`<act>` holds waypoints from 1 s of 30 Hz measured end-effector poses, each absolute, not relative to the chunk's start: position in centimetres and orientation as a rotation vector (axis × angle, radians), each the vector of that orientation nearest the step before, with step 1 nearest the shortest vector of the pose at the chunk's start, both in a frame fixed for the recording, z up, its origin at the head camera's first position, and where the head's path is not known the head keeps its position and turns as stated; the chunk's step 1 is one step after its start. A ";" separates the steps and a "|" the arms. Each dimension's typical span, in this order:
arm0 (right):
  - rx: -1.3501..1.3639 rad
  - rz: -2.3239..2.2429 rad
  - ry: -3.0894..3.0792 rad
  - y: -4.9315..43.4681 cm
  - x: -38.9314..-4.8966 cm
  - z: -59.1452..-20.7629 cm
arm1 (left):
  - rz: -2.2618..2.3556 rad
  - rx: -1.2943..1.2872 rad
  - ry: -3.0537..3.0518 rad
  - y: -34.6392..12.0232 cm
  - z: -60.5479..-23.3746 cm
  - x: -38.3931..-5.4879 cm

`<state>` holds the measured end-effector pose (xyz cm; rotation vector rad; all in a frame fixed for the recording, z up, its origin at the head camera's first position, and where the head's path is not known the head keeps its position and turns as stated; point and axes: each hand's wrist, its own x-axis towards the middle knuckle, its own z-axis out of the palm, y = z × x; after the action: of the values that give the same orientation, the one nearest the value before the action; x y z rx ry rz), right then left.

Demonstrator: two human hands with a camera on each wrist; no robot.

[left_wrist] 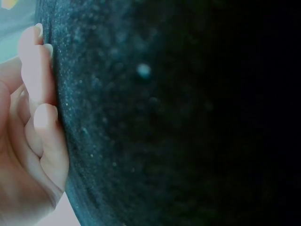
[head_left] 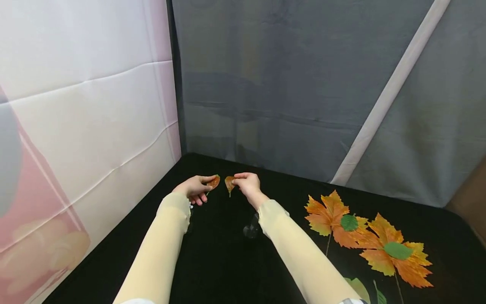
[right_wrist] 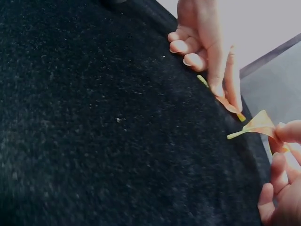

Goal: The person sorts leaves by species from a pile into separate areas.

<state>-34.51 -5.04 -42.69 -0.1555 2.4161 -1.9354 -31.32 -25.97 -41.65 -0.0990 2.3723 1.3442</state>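
Observation:
My left hand (head_left: 195, 187) pinches a small orange-brown leaf (head_left: 214, 182) between thumb and forefinger, its other fingers loosely curled below. Just to the right, my right hand (head_left: 248, 184) pinches a second small orange leaf (head_left: 229, 184), whose stem points down. A narrow gap separates the two leaves over the far part of the black cloth. From the right wrist, the left hand's leaf (right_wrist: 229, 108) shows edge-on, and the right hand's leaf (right_wrist: 260, 123) appears folded with a yellow-green stem. In the left wrist view only curled fingers (left_wrist: 44, 84) show; the leaf there is hidden.
Two large orange-yellow maple leaves (head_left: 379, 236) lie on the right of the black cloth table (head_left: 224, 257), with small green leaves (head_left: 398, 250) on top. More green leaves (head_left: 358, 288) lie at the near right. A grey curtain (head_left: 265, 84) and a pale printed wall (head_left: 95, 114) border the table.

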 end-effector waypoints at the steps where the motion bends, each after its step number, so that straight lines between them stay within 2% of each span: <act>1: -0.150 -1.932 2.422 -5.1 -34.4 -42.8 | 1.341 -0.095 2.375 -25.9 -41.7 -31.3; 9: -0.181 -1.804 2.572 -5.3 -33.6 -43.5 | 1.317 -0.074 2.402 -25.3 -41.5 -30.7; 19: -0.365 -1.497 2.795 -5.2 -33.1 -44.0 | 1.294 -0.068 2.432 -25.2 -41.3 -30.2; 30: -0.292 -1.413 2.842 -5.6 -32.8 -43.6 | 1.286 -0.081 2.437 -25.2 -40.9 -29.7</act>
<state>-32.82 -5.58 -43.60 -0.2925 2.8419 -1.4126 -29.70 -25.22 -40.92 -0.0812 2.4366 1.2864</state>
